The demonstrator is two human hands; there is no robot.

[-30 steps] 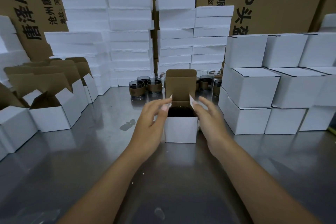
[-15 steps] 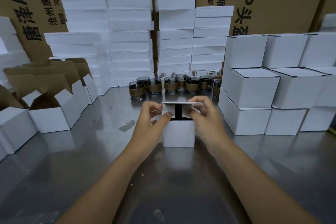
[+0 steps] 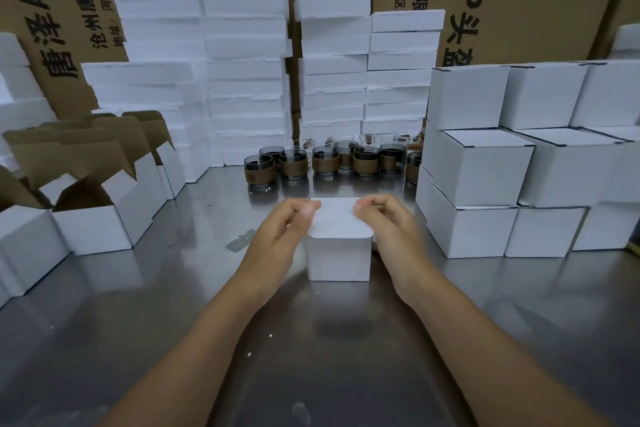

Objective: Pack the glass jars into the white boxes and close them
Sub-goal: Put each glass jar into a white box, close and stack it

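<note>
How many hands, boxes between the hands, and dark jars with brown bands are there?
hands: 2, the left hand and the right hand
white box between them: 1
dark jars with brown bands, in view: 8
total: 11

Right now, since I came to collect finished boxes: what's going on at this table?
A person is closing one white box in the middle of the steel table. The left hand and the right hand grip its lid at the side edges, and the lid lies flat on top. Unpacked glass jars stand behind it. Closed boxes are stacked at the right and open boxes wait at the left.
</note>
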